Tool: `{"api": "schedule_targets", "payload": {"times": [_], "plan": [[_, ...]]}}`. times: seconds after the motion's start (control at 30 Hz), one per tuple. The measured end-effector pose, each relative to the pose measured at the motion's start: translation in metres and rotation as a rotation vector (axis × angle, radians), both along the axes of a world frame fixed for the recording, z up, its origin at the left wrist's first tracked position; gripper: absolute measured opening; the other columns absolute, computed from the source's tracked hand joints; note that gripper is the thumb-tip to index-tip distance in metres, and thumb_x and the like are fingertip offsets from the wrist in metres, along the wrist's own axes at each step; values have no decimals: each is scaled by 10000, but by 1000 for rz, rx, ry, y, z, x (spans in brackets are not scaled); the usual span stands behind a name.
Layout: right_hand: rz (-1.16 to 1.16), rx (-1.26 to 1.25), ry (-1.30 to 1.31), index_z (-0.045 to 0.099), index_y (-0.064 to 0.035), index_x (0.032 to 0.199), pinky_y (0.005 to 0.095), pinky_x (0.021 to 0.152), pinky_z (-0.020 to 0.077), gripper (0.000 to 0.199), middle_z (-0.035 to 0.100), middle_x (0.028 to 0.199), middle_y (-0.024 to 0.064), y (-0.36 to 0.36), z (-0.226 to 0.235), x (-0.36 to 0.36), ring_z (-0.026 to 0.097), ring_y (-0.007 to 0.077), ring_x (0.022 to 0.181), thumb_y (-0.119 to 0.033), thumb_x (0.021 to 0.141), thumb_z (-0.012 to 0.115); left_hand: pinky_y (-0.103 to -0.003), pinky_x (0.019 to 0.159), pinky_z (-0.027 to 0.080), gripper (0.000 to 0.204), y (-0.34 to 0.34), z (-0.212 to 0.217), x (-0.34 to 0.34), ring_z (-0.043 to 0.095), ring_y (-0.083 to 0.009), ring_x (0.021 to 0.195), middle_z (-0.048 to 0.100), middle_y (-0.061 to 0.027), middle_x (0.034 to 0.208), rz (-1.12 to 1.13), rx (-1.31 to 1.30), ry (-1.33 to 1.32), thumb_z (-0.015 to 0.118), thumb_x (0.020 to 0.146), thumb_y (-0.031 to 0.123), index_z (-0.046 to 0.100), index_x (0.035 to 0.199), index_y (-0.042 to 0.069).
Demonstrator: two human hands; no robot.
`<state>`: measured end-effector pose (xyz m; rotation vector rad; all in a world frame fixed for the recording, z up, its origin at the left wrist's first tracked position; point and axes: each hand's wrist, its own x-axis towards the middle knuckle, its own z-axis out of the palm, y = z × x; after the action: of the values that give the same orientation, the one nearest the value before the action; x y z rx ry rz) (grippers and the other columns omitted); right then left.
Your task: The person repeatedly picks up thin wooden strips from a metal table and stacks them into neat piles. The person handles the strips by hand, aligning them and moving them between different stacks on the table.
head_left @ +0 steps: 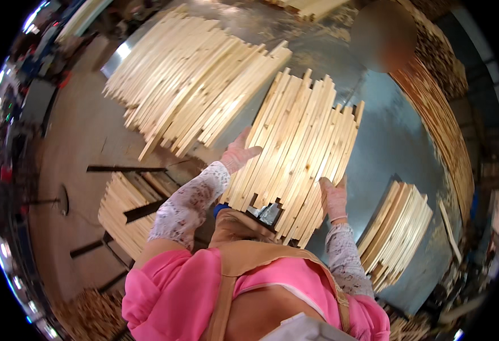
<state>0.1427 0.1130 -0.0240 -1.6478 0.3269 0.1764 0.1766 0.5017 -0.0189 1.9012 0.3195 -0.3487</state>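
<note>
Directly before me lies a row of pale wooden strips (295, 153), side by side with uneven ends. My left hand (241, 152), in a pinkish glove, grips the row's left edge, its thumb reaching over the top and its fingers up along the side. At the right edge my gloved right hand (334, 199) holds the strips from the side, thumb toward the wood. The undersides of the strips are hidden. A small shiny metal piece (270, 213) shows at their near ends, close to my apron (272, 252).
A larger spread of wooden strips (192, 79) lies at the far left of the metal table (383, 113). A smaller stack (397, 236) sits on the right. More strips rest on a dark-barred rack (141, 211) at the left. Wood shavings and strips line the table's far right edge.
</note>
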Motion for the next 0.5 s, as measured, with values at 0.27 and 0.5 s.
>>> {"api": "schedule_targets", "payload": {"times": [0.27, 0.5], "plan": [[-123, 78, 174, 280, 61, 1650, 421, 1146, 530, 873, 550, 1517, 250, 39, 40, -29, 608, 348, 1342, -10, 921, 754, -404, 1298, 330, 1215, 33, 3, 42, 421, -329, 1553, 425, -228, 1679, -237, -240, 247, 927, 835, 213, 139, 1738, 17], [-272, -52, 192, 350, 40, 1623, 421, 1111, 535, 856, 588, 1471, 209, 69, 71, -46, 620, 331, 1314, -63, 881, 764, -379, 1277, 349, 1214, 52, 12, 72, 446, -316, 1533, 450, -255, 1662, -352, -441, 38, 916, 800, 225, 167, 1733, 18]]}}
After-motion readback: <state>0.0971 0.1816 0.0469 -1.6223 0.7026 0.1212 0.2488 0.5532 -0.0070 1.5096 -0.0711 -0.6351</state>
